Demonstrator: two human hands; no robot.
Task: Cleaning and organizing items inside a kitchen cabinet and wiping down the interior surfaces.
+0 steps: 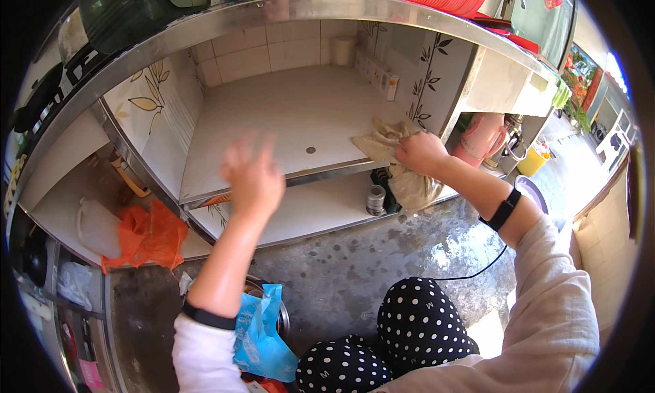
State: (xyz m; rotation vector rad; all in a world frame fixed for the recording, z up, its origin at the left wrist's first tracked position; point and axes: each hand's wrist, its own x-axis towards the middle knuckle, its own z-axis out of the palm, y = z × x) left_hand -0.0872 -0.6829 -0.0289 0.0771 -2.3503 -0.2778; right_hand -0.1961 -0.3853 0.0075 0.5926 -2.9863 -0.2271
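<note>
A beige cloth [376, 142] is held in my right hand [422, 152] at the front edge of the cabinet's upper shelf [286, 111], close to its right side. Part of the cloth hangs down over the edge, in front of the lower shelf [317, 203]. My left hand [253, 175], blurred, is raised in front of the shelf's left part with its fingers apart and nothing in them. A small round dark spot [310, 150] shows on the upper shelf between my hands.
A metal canister [375, 199] stands on the lower shelf. Pink jugs [481, 137] are in the right compartment; an orange plastic bag [153, 234] and a white pitcher [97, 229] are at left. A blue plastic bag [266, 336] lies near my knees. The steel counter edge [307, 6] overhangs the cabinet.
</note>
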